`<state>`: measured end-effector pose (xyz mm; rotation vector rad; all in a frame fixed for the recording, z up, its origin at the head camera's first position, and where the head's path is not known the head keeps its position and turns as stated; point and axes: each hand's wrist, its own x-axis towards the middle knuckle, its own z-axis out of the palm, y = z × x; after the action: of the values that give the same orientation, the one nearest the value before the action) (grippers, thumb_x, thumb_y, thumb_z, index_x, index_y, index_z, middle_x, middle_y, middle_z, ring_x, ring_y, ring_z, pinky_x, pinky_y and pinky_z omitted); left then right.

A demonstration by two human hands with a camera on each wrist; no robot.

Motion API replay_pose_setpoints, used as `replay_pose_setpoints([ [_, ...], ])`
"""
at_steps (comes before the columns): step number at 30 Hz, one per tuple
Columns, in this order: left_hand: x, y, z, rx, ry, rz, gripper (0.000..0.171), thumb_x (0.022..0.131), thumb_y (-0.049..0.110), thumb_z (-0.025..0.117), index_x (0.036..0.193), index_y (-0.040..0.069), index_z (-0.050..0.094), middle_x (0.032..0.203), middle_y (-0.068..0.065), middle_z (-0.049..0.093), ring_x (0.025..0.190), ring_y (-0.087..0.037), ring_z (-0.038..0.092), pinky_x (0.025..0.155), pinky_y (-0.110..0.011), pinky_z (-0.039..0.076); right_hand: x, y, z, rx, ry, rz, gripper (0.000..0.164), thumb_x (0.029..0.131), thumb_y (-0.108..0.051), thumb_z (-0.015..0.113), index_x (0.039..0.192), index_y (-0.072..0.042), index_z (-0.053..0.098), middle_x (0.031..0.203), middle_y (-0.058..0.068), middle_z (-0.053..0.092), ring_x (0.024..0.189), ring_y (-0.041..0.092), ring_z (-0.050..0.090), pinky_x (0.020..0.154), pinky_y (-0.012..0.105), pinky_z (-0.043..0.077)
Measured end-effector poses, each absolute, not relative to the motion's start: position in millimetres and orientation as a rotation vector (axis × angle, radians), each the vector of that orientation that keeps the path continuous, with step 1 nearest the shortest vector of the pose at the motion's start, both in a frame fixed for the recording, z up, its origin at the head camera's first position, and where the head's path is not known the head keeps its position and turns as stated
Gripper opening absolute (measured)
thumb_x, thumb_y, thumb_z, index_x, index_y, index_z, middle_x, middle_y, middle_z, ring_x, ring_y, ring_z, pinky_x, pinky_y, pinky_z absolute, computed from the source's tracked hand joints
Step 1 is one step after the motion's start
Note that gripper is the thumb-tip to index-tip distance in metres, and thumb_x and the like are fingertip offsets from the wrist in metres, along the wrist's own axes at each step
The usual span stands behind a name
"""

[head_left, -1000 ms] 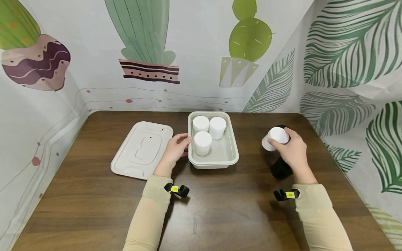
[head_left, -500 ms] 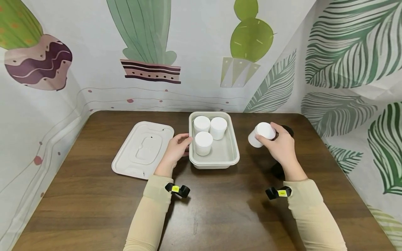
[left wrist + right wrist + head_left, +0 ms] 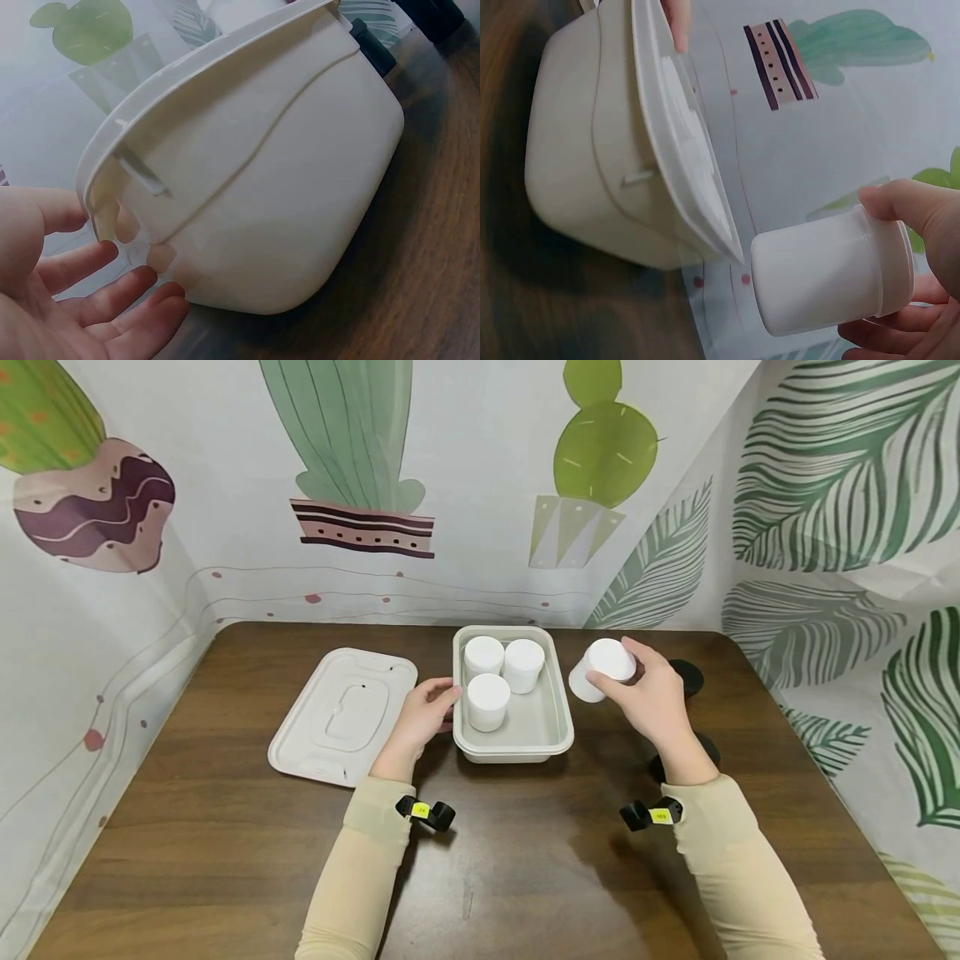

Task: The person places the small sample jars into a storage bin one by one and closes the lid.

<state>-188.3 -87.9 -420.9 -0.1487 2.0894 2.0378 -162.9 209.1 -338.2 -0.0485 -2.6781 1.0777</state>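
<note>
My right hand [image 3: 648, 693] grips a white lidded jar [image 3: 810, 277] by its lid, thumb on one side and fingers on the other. The jar [image 3: 585, 681] hangs tilted in the air, just right of the pale plastic bin [image 3: 543, 727]. Inside the bin stand three similar white jars, one jar [image 3: 487, 703] nearer the front and two behind it. At the bin's left side, my left hand [image 3: 423, 714] holds the rim [image 3: 101, 161] lightly between thumb and index finger. Its other fingers are relaxed beside the bin wall [image 3: 285, 195].
Flat on the brown table [image 3: 525, 860], left of the bin, lies a pale lid [image 3: 337, 718]. Two black round objects, one farther back [image 3: 686, 677] and one nearer [image 3: 707, 747], stand beyond my right hand, partly hidden. A patterned wall covering [image 3: 480, 560] borders the table's back.
My right hand has carried the white jar leftward from the right side of the table toward the bin, uncovering more of the black objects. The left hand stays at the rim.
</note>
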Motion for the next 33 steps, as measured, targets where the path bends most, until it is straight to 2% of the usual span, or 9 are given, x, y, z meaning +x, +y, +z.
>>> replay_pose_setpoints([
  [9, -189, -87, -424, -0.152, 2.093, 2.05, 0.04, 0.095, 0.024, 0.055, 0.13, 0.004, 0.052, 0.116, -0.017, 0.058, 0.085, -0.017, 0.06, 0.08, -0.039, 0.057, -168, 192, -345, 0.081, -2.69, 1.102, 0.072, 0.078, -0.032, 0.076, 0.137, -0.001, 0.047, 0.129, 0.021, 0.055, 0.099, 0.03, 0.057, 0.08, 0.04, 0.048],
  [16, -186, -88, -423, -0.106, 2.108, 2.094, 0.042, 0.093, 0.027, 0.057, 0.127, 0.002, 0.053, 0.111, -0.016, 0.059, 0.083, -0.018, 0.062, 0.076, -0.038, 0.058, -175, 182, -353, 0.17, -2.686, 1.246, 0.073, 0.078, -0.031, 0.077, 0.139, -0.004, 0.045, 0.132, 0.019, 0.052, 0.104, 0.03, 0.058, 0.087, 0.043, 0.05],
  [26, -190, -87, -422, -0.164, 2.094, 2.037, 0.041, 0.095, 0.024, 0.055, 0.131, 0.005, 0.051, 0.119, -0.016, 0.057, 0.092, -0.023, 0.061, 0.078, -0.036, 0.058, -185, 171, -358, 0.259, -2.694, 1.292, 0.073, 0.076, -0.029, 0.079, 0.138, -0.005, 0.047, 0.131, 0.016, 0.051, 0.102, 0.028, 0.058, 0.086, 0.04, 0.051],
  [33, -188, -87, -420, -0.162, 2.101, 2.036, 0.04, 0.095, 0.024, 0.055, 0.13, 0.005, 0.051, 0.119, -0.016, 0.057, 0.093, -0.024, 0.061, 0.078, -0.036, 0.058, -190, 168, -370, 0.339, -2.768, 1.209, 0.076, 0.076, -0.028, 0.078, 0.139, -0.002, 0.044, 0.133, 0.018, 0.05, 0.11, 0.031, 0.054, 0.09, 0.044, 0.05],
])
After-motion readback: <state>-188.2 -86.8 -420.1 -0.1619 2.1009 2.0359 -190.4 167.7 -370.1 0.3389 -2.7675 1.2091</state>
